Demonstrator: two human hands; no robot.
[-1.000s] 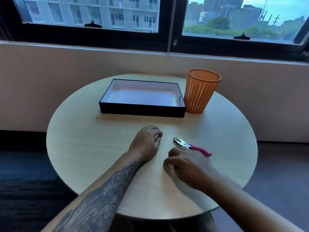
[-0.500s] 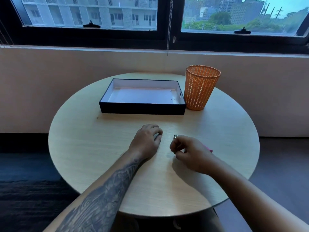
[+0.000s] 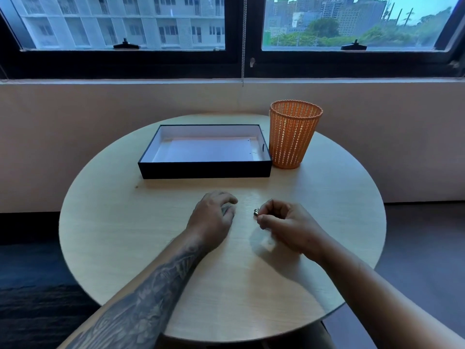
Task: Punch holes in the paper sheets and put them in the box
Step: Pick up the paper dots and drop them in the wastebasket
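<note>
A black box (image 3: 205, 170) with a white inside stands at the back of the round table (image 3: 120, 235). White paper sheets (image 3: 208, 150) lie flat in it, with small holes near their right edge. My right hand (image 3: 286, 224) is curled round the hole punch (image 3: 256, 211) just above the table, right of centre. Only the punch's metal tip shows past my fingers; its handles are hidden in my palm. My left hand (image 3: 214, 219) rests on the table a little to the left, fingers loosely bent, holding nothing.
An orange mesh basket (image 3: 293, 134) stands upright at the box's right end, almost touching it. Behind the table runs a low wall under a window. Dark floor surrounds the table.
My right hand has slid forward over the hole punch and closed round it, so the pink handle no longer shows. My left hand has stayed in place.
</note>
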